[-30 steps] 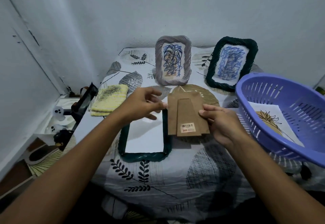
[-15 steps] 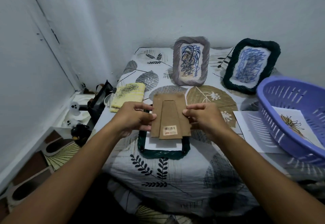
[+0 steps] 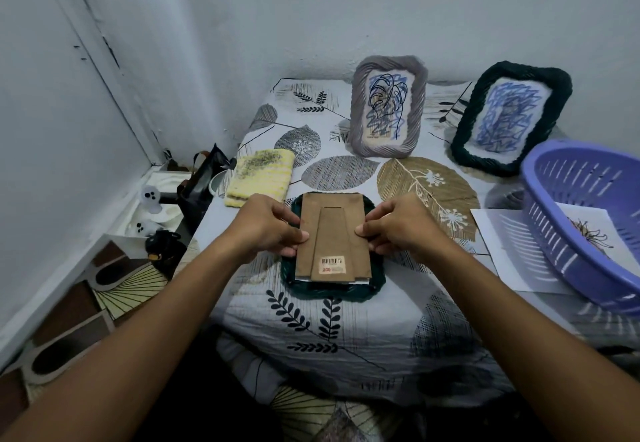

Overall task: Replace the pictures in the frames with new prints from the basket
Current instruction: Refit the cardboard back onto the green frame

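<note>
Item one: brown cardboard backing board (image 3: 332, 237), barcode sticker on its stand flap, lying over the dark green frame (image 3: 375, 285) that rests face down on the leaf-print bedsheet (image 3: 346, 330) in front of me. A sliver of white paper shows under the board's near edge.

My left hand (image 3: 266, 230) pinches the board's left edge between thumb and curled fingers; my right hand (image 3: 398, 228) grips the right edge the same way.

Item two: grey rope frame (image 3: 388, 109), upright at the far side, holding a blue leaf drawing.

Item three: second dark green frame (image 3: 509, 122), propped to the right of the grey one, with blue scribbles inside.

Item four: purple basket (image 3: 568, 219) at the right edge, holding a print (image 3: 588, 233) of a brown plant sketch; it sits partly on a loose white sheet (image 3: 502, 247).

Item five: yellow cloth (image 3: 259, 178), folded, far left of the board.
</note>
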Demonstrator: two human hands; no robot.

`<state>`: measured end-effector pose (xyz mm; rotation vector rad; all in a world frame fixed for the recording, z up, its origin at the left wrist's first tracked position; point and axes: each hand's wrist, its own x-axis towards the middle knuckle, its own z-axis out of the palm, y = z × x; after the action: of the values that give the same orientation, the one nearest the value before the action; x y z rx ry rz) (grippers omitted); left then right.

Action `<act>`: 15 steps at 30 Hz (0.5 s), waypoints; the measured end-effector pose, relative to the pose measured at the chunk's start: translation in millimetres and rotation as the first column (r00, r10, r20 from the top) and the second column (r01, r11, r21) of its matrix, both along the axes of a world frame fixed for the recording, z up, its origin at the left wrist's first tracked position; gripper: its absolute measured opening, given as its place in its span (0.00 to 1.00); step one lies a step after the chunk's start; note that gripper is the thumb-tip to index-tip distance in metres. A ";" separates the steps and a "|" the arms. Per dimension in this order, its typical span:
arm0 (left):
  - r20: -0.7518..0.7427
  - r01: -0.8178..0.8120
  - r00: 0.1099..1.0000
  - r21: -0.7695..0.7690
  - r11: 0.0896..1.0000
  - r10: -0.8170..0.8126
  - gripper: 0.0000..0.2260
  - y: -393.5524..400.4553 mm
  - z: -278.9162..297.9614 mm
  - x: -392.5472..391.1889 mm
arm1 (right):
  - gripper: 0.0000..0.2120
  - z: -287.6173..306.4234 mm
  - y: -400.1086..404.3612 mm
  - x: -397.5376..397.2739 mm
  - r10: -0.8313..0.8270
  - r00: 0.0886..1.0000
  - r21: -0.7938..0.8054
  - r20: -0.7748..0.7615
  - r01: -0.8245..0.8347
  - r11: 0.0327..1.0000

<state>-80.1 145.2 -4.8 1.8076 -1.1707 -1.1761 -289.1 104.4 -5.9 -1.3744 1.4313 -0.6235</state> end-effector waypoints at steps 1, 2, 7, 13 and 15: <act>0.023 0.000 1.000 -0.002 1.000 0.000 0.10 -0.5 -0.5 0.2 | 0.07 -0.7 -0.4 0.6 0.005 1.000 -0.006 -0.016 -0.005 1.000; 0.044 0.002 0.999 -0.004 1.000 -0.002 0.10 -1.2 -0.8 0.2 | 0.08 -1.2 -1.1 1.1 0.011 0.999 -0.012 -0.030 -0.012 1.000; 0.133 0.034 0.991 0.012 0.999 -0.035 0.09 -3.5 -0.5 -1.7 | 0.08 -3.4 -2.5 2.3 0.034 0.996 -0.027 -0.078 -0.036 0.999; 0.209 0.062 0.976 0.039 0.997 -0.069 0.07 -8.2 1.7 -4.6 | 0.08 -3.5 -4.6 3.4 0.063 0.989 -0.036 -0.131 -0.068 0.997; 0.228 0.074 0.970 0.046 0.996 -0.083 0.07 -8.7 3.1 -6.0 | 0.08 -3.1 -5.0 3.9 0.070 0.987 -0.042 -0.144 -0.077 0.996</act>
<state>-86.1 136.5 -1.7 1.9829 -1.3703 -1.0582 -285.2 99.3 -9.0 -1.5280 1.4791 -0.5235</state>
